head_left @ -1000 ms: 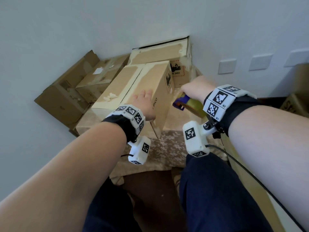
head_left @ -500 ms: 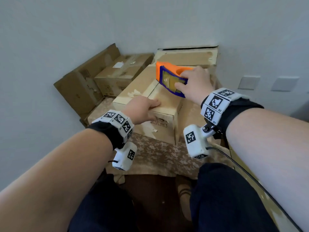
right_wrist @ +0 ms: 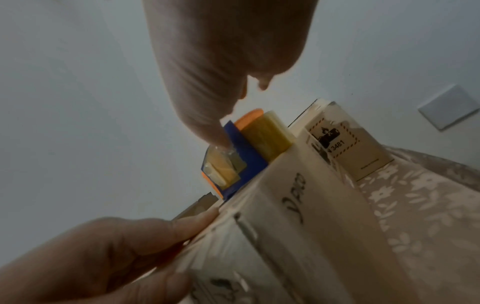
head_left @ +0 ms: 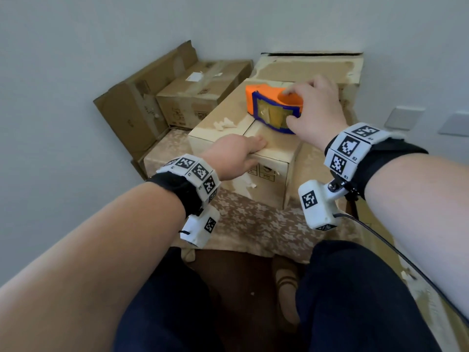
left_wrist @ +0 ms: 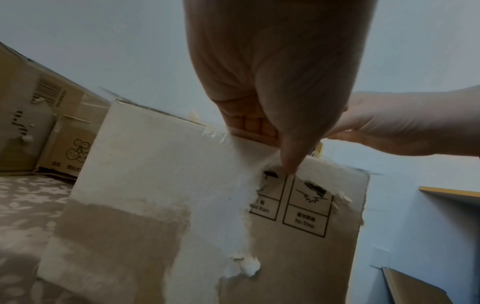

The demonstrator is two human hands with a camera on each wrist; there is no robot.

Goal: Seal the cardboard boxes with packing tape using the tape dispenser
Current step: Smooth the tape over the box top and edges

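The box (head_left: 243, 138) stood on the patterned surface (head_left: 253, 224) near the wall corner, with other boxes (head_left: 203, 92) behind and to its left. The left hand (head_left: 233, 156) lay on the box's near top edge, fingers straight across the top and thumb down the front face. The right hand (head_left: 314, 107) gripped the orange and blue dispenser (head_left: 269, 107), which rested on the box top over the middle seam, thumb on its near blue face.

The right hand (head_left: 313, 111) hides the tape dispenser's (head_left: 272, 107) far end.
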